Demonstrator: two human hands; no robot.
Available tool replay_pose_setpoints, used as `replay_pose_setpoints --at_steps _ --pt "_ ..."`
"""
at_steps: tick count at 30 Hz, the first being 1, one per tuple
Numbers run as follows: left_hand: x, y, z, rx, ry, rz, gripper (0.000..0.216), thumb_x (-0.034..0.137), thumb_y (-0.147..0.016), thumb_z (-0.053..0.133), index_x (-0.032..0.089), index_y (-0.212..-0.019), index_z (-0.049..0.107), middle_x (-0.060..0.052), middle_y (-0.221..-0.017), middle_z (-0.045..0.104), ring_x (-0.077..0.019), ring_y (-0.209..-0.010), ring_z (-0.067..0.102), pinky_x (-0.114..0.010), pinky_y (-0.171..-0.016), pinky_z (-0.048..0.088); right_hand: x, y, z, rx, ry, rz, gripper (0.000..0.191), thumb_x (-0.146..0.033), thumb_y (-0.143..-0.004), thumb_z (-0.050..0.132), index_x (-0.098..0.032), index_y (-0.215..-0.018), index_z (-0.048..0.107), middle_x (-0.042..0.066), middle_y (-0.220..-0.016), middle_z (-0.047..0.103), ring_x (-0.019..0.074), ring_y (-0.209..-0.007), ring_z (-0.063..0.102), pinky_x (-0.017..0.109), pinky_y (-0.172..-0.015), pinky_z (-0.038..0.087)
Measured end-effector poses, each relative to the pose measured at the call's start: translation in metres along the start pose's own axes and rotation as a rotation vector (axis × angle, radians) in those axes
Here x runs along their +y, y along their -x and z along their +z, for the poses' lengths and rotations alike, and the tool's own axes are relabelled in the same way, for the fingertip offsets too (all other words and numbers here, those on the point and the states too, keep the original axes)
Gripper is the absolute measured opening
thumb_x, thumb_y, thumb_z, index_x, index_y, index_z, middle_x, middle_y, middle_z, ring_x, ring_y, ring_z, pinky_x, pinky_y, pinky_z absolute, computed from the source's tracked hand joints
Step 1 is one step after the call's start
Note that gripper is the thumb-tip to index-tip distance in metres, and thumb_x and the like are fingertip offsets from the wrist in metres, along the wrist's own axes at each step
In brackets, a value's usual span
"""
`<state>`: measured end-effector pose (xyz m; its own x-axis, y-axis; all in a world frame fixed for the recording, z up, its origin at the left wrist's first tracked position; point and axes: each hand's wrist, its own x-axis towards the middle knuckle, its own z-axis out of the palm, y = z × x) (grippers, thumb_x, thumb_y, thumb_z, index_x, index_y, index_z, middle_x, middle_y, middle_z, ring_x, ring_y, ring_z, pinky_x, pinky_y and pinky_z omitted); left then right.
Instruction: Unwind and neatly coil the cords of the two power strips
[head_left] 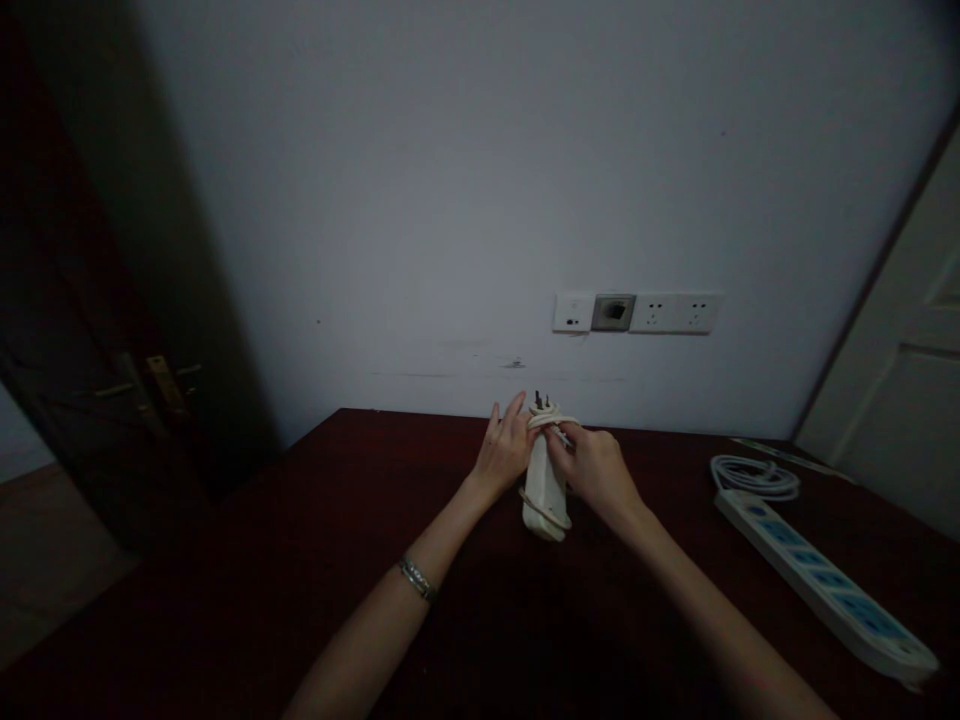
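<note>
Between my hands is a white power strip (547, 475), its long body pointing toward me with its near end on or just over the dark red table. Its pale cord (553, 420) is wound around the far end, and one loop crosses the near end. The plug (541, 401) sticks up at the top with its metal prongs showing. My left hand (504, 448) grips the left side near the wound cord, some fingers raised and apart. Closed in a pinch, my right hand (594, 465) holds the cord on the right; its fingertips are partly hidden.
On the right of the table (405, 460) lies a second power strip (825, 580) with blue socket panels and a coiled grey cord (756, 478). Wall sockets (671, 313) and a switch plate (613, 312) sit above the table's back edge. Doors stand at both sides.
</note>
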<state>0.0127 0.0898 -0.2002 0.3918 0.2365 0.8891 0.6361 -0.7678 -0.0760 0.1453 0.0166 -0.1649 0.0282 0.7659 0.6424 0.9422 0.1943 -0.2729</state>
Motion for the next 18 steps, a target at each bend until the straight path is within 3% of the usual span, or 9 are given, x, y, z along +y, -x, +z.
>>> replay_pose_setpoints --at_steps 9,13,18 --pt "-0.002 -0.007 -0.01 0.132 -0.023 0.069 0.017 0.029 -0.09 0.039 0.014 -0.096 0.046 -0.017 -0.107 0.06 -0.0226 -0.113 0.054 -0.052 -0.102 0.036 -0.006 0.001 -0.011 -0.06 0.203 0.04 0.03 -0.032 -0.087 0.042 -0.014 -0.086 0.066 0.014 -0.073 0.069 0.0226 -0.063 0.064 0.027 -0.056 0.035" --pt "-0.004 -0.013 -0.018 0.144 0.05 0.06 0.02 0.025 -0.091 0.039 0.013 -0.106 0.044 -0.016 -0.108 0.062 -0.0209 -0.11 0.057 -0.043 -0.098 0.043 0.001 -0.001 -0.006 -0.089 0.175 -0.018 0.034 -0.03 -0.089 0.039 -0.013 -0.084 0.068 0.015 -0.075 0.069 0.0216 -0.062 0.064 0.027 -0.056 0.035" --pt "-0.008 -0.013 -0.016 0.09 0.172 -0.103 0.027 0.028 -0.092 0.036 0.014 -0.115 0.04 -0.017 -0.112 0.062 -0.0196 -0.103 0.061 -0.032 -0.08 0.053 0.005 -0.004 -0.015 -0.058 0.05 -0.074 0.035 -0.032 -0.087 0.04 -0.013 -0.075 0.067 0.012 -0.068 0.067 0.0167 -0.054 0.059 0.026 -0.055 0.032"
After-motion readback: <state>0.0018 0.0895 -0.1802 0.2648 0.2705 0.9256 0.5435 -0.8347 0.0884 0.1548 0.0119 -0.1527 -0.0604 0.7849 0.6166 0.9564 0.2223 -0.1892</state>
